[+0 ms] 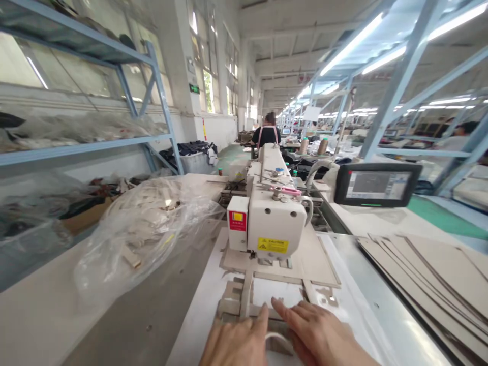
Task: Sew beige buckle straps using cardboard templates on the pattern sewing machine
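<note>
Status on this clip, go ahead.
Left hand, right hand open, on board jig. Sewing machine just ahead. Board stack to the right.

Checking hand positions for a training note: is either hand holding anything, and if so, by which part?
No clear grip shows: the left hand and right hand lie open, fingers extended, on the near end of the beige sewing jig.
</note>
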Available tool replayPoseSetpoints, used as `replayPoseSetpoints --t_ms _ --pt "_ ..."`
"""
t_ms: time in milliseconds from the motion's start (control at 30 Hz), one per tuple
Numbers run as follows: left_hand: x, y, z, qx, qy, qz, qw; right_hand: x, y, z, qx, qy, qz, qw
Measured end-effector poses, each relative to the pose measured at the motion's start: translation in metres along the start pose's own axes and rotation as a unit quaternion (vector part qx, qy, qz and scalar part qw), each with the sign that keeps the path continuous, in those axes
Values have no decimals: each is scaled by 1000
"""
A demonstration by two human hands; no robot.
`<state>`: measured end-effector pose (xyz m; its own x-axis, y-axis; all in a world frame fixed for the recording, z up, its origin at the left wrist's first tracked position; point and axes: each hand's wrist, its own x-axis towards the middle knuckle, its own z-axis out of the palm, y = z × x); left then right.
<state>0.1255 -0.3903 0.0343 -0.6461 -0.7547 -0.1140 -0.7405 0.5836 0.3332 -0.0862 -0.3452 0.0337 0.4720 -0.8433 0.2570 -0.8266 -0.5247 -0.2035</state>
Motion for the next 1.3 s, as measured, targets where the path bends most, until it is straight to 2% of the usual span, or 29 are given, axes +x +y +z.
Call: replayPoseSetpoints --t_ms 100,167,233,300,367,433,533,600,667,767,900,1033,1200,1300 --pt "15 15 -20 37 -4 -33 999 5 1 -13 19 16 12 1000" --pt "21 21 -30 42 -18 -50 998 6 5 -21 -22 36 34 999" --pt "24 25 -32 31 -26 -48 998 8 11 -19 -63 14 60 996" --pt "26 29 -25 6 -15 -23 1000 10 19 -9 -73 -15 89 993" --pt "28 30 -15 -4 8 6 1000 12 29 6 -71 -17 129 989" --pt "32 29 -4 17 21 10 1000 11 39 19 -79 15 178 981" --pt "39 24 4 71 23 -28 997 8 49 32 -94 70 226 967" --pt "44 24 6 84 31 -40 995 10 52 35 -97 76 211 970" --pt "48 29 4 82 31 -38 995 15 53 36 -102 41 174 979" --pt "51 40 -1 61 -6 -37 997 24 57 36 -96 -9 142 985" --pt "51 50 -2 -31 -43 -19 998 27 70 40 -72 43 110 990" --pt "54 45 9 -78 -12 -11 997 31 81 47 -43 51 79 995" --pt "62 36 21 -79 22 -5 997 39 81 50 -66 52 124 989" --pt "65 35 26 -78 49 -2 996 41 80 51 -39 71 143 986"
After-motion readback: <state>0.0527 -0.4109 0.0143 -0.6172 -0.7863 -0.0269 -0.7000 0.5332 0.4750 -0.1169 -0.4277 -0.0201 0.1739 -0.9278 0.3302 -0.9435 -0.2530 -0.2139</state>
